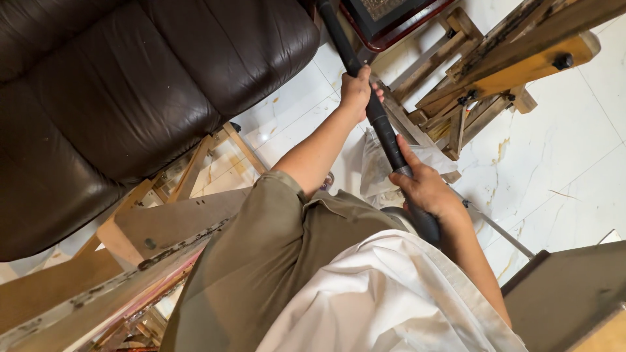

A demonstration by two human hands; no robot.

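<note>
Left hand (357, 88) wrapped tight around a long black pole (381, 127), right hand (427, 189) gripping it lower down, brown leather sofa (130, 98) beside, wooden frames (476, 78) on marble floor (561, 150)

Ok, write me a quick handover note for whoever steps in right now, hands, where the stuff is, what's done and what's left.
Left hand: closed around the long black pole, higher up its length.
Right hand: closed around the same pole lower down, near the body.
The pole runs diagonally from the lap up past the brown leather sofa; its far end is out of view.
Wooden frames stand on the white marble floor beyond the hands; a crumpled white plastic bag lies under the pole.
Done: pole gripped in both hands.
Left: cannot tell; the working end is hidden.
</note>
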